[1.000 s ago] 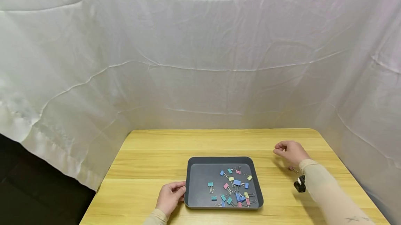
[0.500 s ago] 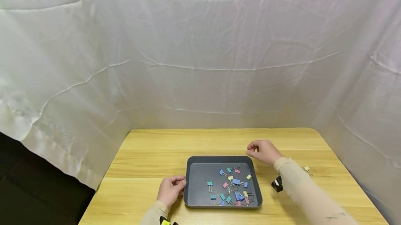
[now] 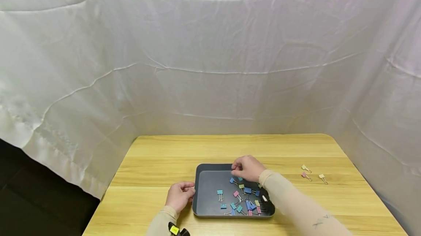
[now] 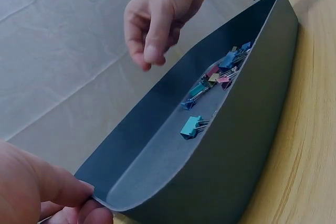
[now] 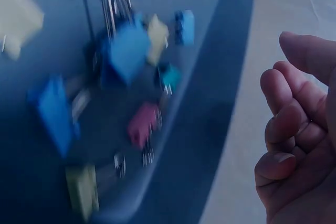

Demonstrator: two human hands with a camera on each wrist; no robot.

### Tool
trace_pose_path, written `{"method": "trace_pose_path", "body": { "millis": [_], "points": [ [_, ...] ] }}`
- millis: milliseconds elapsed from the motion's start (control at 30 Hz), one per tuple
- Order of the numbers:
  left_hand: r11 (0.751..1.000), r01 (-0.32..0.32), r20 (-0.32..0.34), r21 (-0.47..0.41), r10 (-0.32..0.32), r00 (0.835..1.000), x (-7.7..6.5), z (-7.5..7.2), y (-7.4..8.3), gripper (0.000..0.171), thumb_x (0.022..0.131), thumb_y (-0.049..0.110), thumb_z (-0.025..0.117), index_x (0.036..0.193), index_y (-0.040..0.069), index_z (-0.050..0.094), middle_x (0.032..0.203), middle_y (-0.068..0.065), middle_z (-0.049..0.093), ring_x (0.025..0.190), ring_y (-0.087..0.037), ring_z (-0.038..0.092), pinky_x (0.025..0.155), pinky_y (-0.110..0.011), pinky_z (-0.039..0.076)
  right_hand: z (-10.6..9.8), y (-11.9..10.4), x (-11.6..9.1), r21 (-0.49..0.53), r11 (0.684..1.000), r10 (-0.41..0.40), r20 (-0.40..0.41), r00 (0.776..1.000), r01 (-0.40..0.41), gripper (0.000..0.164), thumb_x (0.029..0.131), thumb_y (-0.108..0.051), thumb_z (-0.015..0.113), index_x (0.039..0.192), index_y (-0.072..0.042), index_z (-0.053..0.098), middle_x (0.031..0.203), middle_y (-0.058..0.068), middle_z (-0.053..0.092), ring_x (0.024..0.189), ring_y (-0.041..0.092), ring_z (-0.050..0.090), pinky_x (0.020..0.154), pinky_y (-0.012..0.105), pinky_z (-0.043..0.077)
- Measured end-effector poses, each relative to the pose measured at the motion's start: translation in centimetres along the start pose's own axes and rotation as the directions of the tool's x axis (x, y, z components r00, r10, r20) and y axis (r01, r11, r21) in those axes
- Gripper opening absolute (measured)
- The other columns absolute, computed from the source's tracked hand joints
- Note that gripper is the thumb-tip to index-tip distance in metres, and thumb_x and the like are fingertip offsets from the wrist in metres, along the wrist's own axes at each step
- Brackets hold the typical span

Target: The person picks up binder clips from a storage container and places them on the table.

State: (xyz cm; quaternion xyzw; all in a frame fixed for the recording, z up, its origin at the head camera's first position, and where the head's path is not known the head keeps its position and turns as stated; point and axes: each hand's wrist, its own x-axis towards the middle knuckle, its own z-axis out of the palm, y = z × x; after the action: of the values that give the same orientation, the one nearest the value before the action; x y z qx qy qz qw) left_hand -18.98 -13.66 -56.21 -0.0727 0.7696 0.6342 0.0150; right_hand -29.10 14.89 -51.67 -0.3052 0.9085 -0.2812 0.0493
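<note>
My left hand [image 3: 179, 196] grips the left rim of a dark grey tray [image 3: 206, 188]; in the left wrist view the thumb lies at the rim with fingers beneath. Over the tray's far right part is my right hand [image 3: 250, 169], fingers loosely curled and nothing between them in the right wrist view. Below it lie several small binder clips [image 5: 126, 51] in blue, teal, pink and yellow, mostly in the tray's right half. A teal binder clip [image 3: 220, 192] lies farther left on the tray floor. The right hand and sleeve hide some clips near the far right corner.
On the table [image 3: 158, 163] to the right of the tray lie a pink binder clip [image 3: 304, 175], a yellow binder clip [image 3: 304, 167] and another yellow binder clip [image 3: 322, 176]. A pale curtain [image 3: 213, 93] hangs behind the table and along its sides.
My right hand has moved left from the table's right side to over the tray, uncovering the three clips on the table. The left hand stays at the tray's rim.
</note>
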Motion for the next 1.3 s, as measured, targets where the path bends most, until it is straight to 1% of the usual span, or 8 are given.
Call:
{"method": "trace_pose_path", "body": {
  "millis": [300,433,567,700,800,900,1067,1300],
  "points": [
    [1.0,-0.01,0.003,-0.015,0.01,1.0,0.0,0.3,-0.1,0.027,0.081,-0.006,0.065,0.106,-0.015,0.063,0.077,-0.006,0.062,0.063,-0.013,0.06,0.056,-0.027,0.055,3.2,-1.8,1.0,-0.006,0.996,-0.084,0.137,0.987,0.085,0.011,0.083,-0.023,0.075,0.091,-0.016,0.072,0.071,-0.018,0.058,0.061,-0.002,0.054,0.063,0.02,0.049],
    [1.0,-0.013,0.006,-0.014,0.013,1.0,0.0,0.5,-0.1,0.026,0.08,-0.007,0.065,0.105,-0.014,0.064,0.076,-0.006,0.061,0.063,-0.013,0.059,0.056,-0.028,0.055,3.9,-2.6,0.9,0.031,0.996,-0.09,0.232,0.968,0.085,0.008,0.083,-0.017,0.076,0.09,-0.016,0.072,0.069,-0.016,0.058,0.054,-0.001,0.055,0.05,0.018,0.051],
    [0.999,-0.032,0.001,-0.024,0.032,0.999,0.0,0.6,-0.3,0.024,0.079,-0.007,0.065,0.103,-0.014,0.064,0.075,-0.006,0.061,0.062,-0.013,0.059,0.056,-0.027,0.055,4.2,-2.8,0.9,0.02,0.996,-0.086,0.3,0.95,0.084,0.01,0.082,-0.012,0.076,0.089,-0.018,0.072,0.069,-0.016,0.058,0.051,-0.001,0.054,0.041,0.018,0.048],
    [0.999,-0.038,0.0,-0.032,0.038,0.999,-0.1,0.6,-0.4,0.024,0.079,-0.007,0.065,0.102,-0.015,0.064,0.075,-0.006,0.061,0.062,-0.012,0.059,0.056,-0.027,0.055,4.6,-2.8,1.0,-0.02,0.989,-0.13,0.325,0.937,0.145,0.014,0.08,-0.01,0.077,0.09,-0.02,0.074,0.071,-0.018,0.058,0.056,-0.004,0.053,0.051,0.015,0.048],
    [1.0,-0.01,0.005,-0.029,0.011,1.0,-0.1,0.6,-0.4,0.026,0.079,-0.007,0.065,0.104,-0.014,0.064,0.076,-0.006,0.061,0.063,-0.012,0.059,0.057,-0.026,0.055,4.9,-2.9,1.1,-0.036,0.98,-0.171,0.342,0.924,0.195,0.015,0.08,-0.011,0.078,0.09,-0.021,0.074,0.07,-0.018,0.058,0.06,-0.005,0.051,0.058,0.013,0.046],
    [1.0,-0.005,0.008,-0.024,0.005,1.0,-0.1,0.6,-0.3,0.027,0.08,-0.007,0.065,0.105,-0.014,0.064,0.076,-0.005,0.061,0.064,-0.012,0.059,0.057,-0.026,0.055,5.2,-3.1,1.2,-0.034,0.974,-0.198,0.355,0.914,0.224,0.015,0.079,-0.012,0.079,0.09,-0.021,0.075,0.068,-0.018,0.058,0.059,-0.005,0.049,0.058,0.012,0.044],
    [0.999,-0.008,0.006,-0.033,0.008,1.0,-0.1,0.6,-0.3,0.026,0.081,-0.007,0.065,0.106,-0.015,0.064,0.078,-0.008,0.062,0.066,-0.012,0.059,0.058,-0.026,0.055,5.7,-3.5,1.5,-0.041,0.969,-0.211,0.36,0.909,0.242,0.014,0.077,-0.016,0.081,0.088,-0.021,0.075,0.063,-0.019,0.056,0.057,-0.006,0.048,0.057,0.011,0.043],
    [1.0,0.005,0.003,-0.022,-0.005,1.0,-0.1,0.5,-0.5,0.027,0.08,-0.006,0.065,0.106,-0.013,0.065,0.078,-0.009,0.063,0.068,-0.013,0.06,0.058,-0.026,0.055,6.3,-3.8,1.7,-0.072,0.973,-0.177,0.379,0.908,0.22,0.021,0.072,-0.018,0.086,0.088,-0.024,0.075,0.066,-0.021,0.055,0.06,-0.005,0.051,0.061,0.011,0.045]
  ]
}}
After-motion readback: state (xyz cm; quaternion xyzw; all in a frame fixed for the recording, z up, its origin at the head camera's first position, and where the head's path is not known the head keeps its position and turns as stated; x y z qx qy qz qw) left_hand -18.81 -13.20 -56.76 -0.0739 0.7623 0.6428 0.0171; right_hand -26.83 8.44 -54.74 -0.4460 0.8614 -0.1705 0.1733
